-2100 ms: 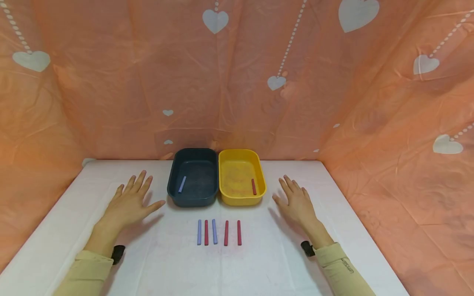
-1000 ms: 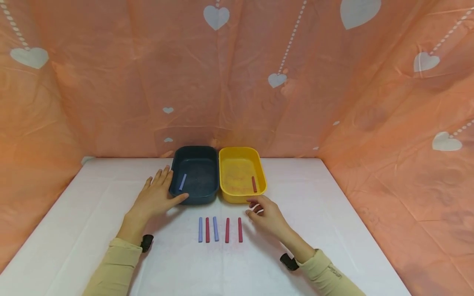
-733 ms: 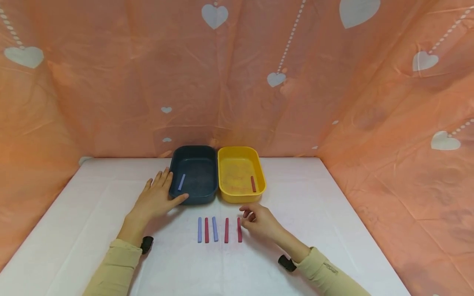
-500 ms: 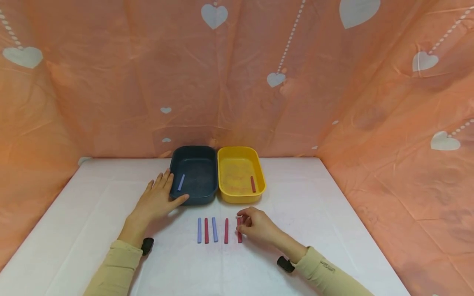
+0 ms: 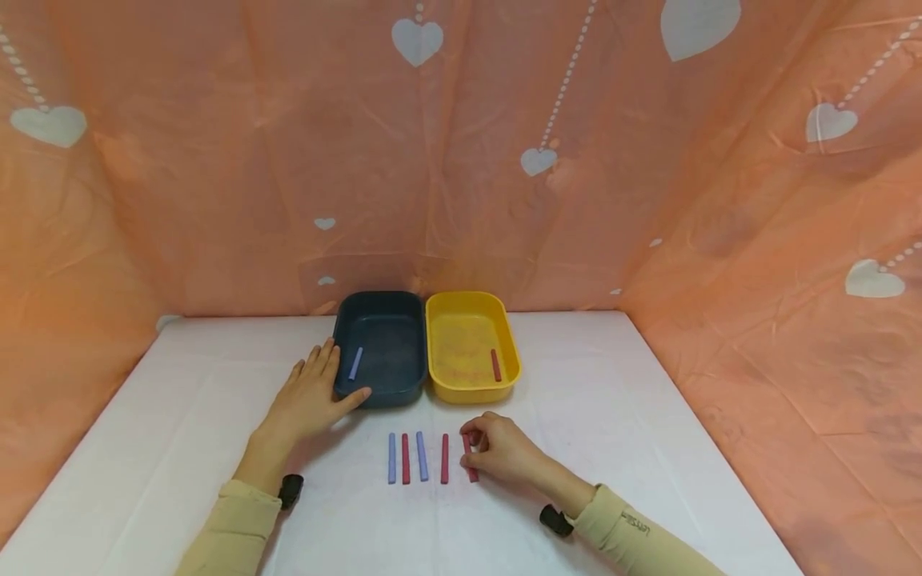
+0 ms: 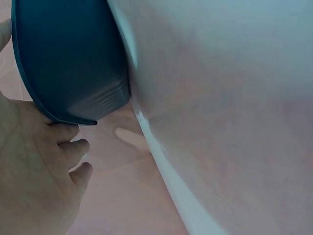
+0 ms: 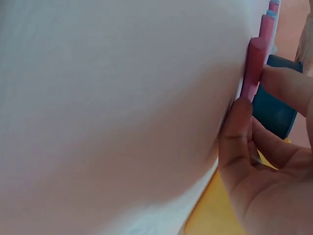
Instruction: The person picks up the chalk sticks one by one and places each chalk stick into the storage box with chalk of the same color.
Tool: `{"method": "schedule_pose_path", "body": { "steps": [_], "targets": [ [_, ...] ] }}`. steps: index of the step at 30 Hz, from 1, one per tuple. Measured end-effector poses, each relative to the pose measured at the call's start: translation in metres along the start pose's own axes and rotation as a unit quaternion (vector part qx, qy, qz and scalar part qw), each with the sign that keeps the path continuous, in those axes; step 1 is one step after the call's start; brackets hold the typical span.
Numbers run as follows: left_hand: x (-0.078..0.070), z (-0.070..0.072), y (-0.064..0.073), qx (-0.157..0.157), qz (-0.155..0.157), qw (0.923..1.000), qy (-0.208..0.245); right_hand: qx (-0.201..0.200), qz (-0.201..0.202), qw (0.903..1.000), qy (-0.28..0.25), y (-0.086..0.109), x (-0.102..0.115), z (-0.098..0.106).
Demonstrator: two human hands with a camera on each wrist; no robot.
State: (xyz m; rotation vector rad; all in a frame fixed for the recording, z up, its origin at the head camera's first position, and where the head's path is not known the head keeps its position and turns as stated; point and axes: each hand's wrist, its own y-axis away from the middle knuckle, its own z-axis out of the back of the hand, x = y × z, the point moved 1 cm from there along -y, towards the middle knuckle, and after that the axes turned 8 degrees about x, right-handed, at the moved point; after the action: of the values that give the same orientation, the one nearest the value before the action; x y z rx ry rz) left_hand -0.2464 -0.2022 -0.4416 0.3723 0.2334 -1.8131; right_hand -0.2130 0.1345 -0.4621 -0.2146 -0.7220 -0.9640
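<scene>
The right hand (image 5: pixel 507 450) pinches the rightmost red stick (image 5: pixel 472 474) of a row lying on the counter (image 5: pixel 612 384), nearer its front edge than both trays. Toward the counter's left edge lie two lavender sticks (image 5: pixel 422 457) and two other red sticks (image 5: pixel 444 459). The left hand (image 5: pixel 306 402), fingers extended, touches the dark blue tray (image 5: pixel 392 344), which stands beside the yellow tray (image 5: pixel 461 340) at the far edge.
</scene>
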Motion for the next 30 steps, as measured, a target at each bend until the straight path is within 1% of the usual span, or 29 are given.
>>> {"method": "schedule_pose_path", "body": {
  "steps": [6,15,23,30],
  "targets": [
    [-0.0018,0.0007,0.0015,0.002,0.005,1.0000,0.004,-0.004,0.001,0.9999,-0.016,0.0008,-0.0007,0.0007],
    [-0.0014,-0.0011,0.0012,-0.004,0.001,1.0000,0.004,-0.016,0.000,0.9990,-0.041,0.0017,-0.0023,0.0009],
    [0.0002,-0.0025,-0.0003,-0.006,0.000,1.0000,0.000,-0.015,-0.001,0.9971,-0.075,0.0006,-0.0037,-0.0017],
    [0.0001,-0.0025,-0.0001,-0.004,0.002,1.0000,0.000,-0.015,0.004,0.9961,-0.087,0.0011,-0.0026,-0.0015]
  ]
}}
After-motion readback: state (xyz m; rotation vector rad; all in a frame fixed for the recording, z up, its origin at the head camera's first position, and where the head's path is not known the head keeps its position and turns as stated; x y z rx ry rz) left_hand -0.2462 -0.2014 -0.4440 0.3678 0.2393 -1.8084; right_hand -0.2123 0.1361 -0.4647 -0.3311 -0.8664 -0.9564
